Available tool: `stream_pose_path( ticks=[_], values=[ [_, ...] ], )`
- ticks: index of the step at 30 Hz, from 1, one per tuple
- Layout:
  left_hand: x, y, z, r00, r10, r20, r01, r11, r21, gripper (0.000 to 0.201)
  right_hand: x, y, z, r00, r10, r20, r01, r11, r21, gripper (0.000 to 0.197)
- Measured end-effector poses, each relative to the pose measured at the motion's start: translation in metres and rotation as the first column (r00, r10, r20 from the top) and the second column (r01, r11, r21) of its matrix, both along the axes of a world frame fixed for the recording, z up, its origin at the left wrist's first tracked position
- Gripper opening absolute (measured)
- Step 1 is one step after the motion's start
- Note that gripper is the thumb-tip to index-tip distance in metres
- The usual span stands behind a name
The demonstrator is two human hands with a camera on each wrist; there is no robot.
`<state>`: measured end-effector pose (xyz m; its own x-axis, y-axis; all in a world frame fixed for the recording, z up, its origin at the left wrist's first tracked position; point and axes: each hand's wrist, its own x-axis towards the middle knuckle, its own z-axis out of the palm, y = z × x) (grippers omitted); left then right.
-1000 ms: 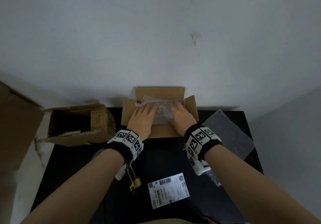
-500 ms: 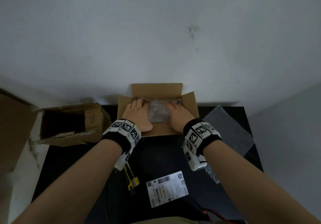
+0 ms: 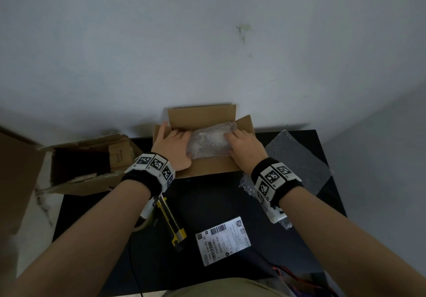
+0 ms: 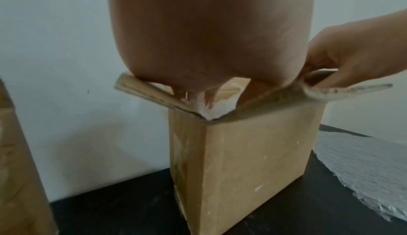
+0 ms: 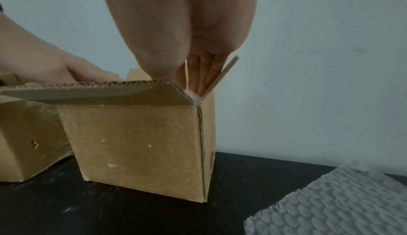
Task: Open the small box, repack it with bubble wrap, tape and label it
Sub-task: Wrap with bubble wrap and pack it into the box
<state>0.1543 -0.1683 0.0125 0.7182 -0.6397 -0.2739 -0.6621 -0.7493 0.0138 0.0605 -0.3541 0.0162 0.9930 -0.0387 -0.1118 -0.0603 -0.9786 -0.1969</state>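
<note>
The small cardboard box (image 3: 207, 167) stands with its flaps up at the back of the black table (image 3: 207, 204), against the wall. A wad of bubble wrap (image 3: 209, 142) fills its opening. My left hand (image 3: 173, 142) lies flat at the left end of the opening, fingers straight down onto the wrap. My right hand (image 3: 242, 144) lies flat on the right end of the wrap, fingers straight between the flaps (image 5: 202, 75). In the left wrist view the box (image 4: 242, 160) shows white wrap (image 4: 220, 110) at its corner. A shipping label (image 3: 222, 240) lies near the table's front.
A yellow utility knife (image 3: 171, 223) lies by my left wrist, with a tape roll (image 3: 144, 224) partly hidden under it. A loose bubble wrap sheet (image 3: 297, 158) covers the table's right side. A larger open carton (image 3: 90, 160) lies on its side at the left.
Both hands have pushed the bubble wrap lower into the box and slid apart toward its two ends. The view has tilted slightly.
</note>
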Motion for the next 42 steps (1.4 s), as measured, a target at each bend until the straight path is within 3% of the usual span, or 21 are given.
stream_pose_path(
  ticks=[5,8,15,23,26,33,42],
  values=[
    [0.003,0.006,0.006,0.992,-0.054,-0.11,0.051,0.998,-0.028,0.071,0.0,-0.002,0.003,0.999,-0.007,-0.036,0.006,0.999,-0.039,0.034],
    [0.0,0.013,0.013,0.992,-0.114,-0.058,0.108,0.989,-0.104,0.067,0.001,0.0,0.009,0.998,-0.005,-0.07,0.002,0.999,-0.051,0.035],
    [-0.014,0.017,0.025,0.997,-0.076,0.009,0.077,0.988,-0.137,0.052,-0.011,0.013,0.033,0.998,-0.032,-0.053,0.025,0.993,-0.119,0.04],
    [-0.056,-0.039,0.051,0.967,-0.226,0.113,0.252,0.907,-0.338,0.035,-0.061,-0.002,0.057,0.978,-0.207,0.023,0.208,0.969,-0.132,0.041],
    [-0.079,-0.066,0.05,0.939,-0.335,0.077,0.339,0.863,-0.374,0.029,-0.089,-0.021,0.056,0.963,-0.27,0.021,0.271,0.954,-0.129,0.041],
    [-0.135,-0.12,0.037,0.881,-0.471,0.03,0.459,0.84,-0.288,0.033,-0.155,-0.071,0.036,0.918,-0.386,-0.093,0.373,0.918,-0.136,0.041],
    [-0.147,-0.161,-0.024,0.921,-0.298,-0.25,0.296,0.954,-0.048,0.045,-0.195,-0.119,-0.025,0.884,-0.391,-0.258,0.413,0.91,0.035,0.038]
  ],
)
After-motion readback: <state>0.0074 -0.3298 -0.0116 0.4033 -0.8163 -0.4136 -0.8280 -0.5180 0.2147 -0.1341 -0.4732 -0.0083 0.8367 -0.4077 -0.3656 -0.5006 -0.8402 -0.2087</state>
